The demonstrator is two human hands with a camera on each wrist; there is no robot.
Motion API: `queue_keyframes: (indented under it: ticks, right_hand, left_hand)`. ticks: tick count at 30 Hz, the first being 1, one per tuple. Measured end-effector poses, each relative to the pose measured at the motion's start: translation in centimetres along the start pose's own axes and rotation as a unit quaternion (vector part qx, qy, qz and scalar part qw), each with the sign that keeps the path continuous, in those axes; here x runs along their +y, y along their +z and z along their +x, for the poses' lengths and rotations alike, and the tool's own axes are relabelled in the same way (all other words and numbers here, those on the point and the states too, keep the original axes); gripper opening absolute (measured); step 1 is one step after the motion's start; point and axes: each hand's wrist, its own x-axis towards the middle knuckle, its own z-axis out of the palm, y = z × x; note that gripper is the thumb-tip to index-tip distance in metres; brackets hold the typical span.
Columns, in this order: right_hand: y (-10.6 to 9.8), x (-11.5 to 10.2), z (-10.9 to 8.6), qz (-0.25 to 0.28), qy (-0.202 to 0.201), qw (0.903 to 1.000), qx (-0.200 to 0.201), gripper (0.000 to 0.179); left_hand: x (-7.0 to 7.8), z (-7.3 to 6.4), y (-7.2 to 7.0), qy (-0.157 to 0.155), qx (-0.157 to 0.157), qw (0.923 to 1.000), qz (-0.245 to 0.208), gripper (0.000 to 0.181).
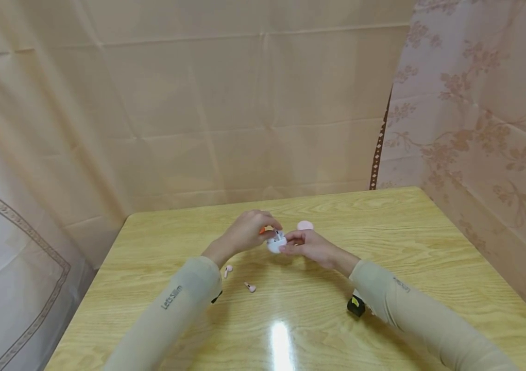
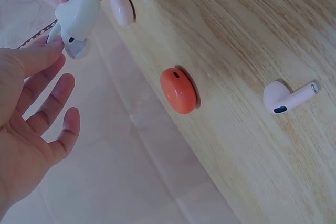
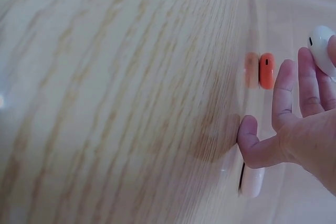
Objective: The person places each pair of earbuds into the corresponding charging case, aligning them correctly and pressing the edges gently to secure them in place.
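Observation:
Above the table, my right hand [image 1: 311, 247] holds a white earbud case [image 1: 276, 246] with its fingers and thumb. The case's lid is up. My left hand [image 1: 250, 230] pinches a white earbud [image 2: 54, 32] by its stem at the mouth of the case, the other fingers spread loosely. How far the earbud sits in the case I cannot tell. An orange earbud case [image 2: 178, 91] lies closed on the table, mostly behind my left hand in the head view. Beyond my right hand is a closed pink earbud case [image 1: 305, 225].
Two pink earbuds [image 1: 250, 287] lie apart on the wooden table [image 1: 318, 330], near my left forearm. A small black object with a yellow mark [image 1: 356, 306] shows beneath my right forearm. Curtains [image 1: 253, 103] hang behind the table and at its sides.

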Motion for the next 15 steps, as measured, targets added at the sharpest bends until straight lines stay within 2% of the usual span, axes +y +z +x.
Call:
queue_keyframes:
  ticks: [15]
  right_hand:
    - [-0.05, -0.10, -0.10, 0.012, 0.005, 0.9999, -0.002, 0.037]
  left_hand:
    - [-0.15, 0.06, 0.12, 0.024, -0.011, 0.9996, -0.011, 0.016]
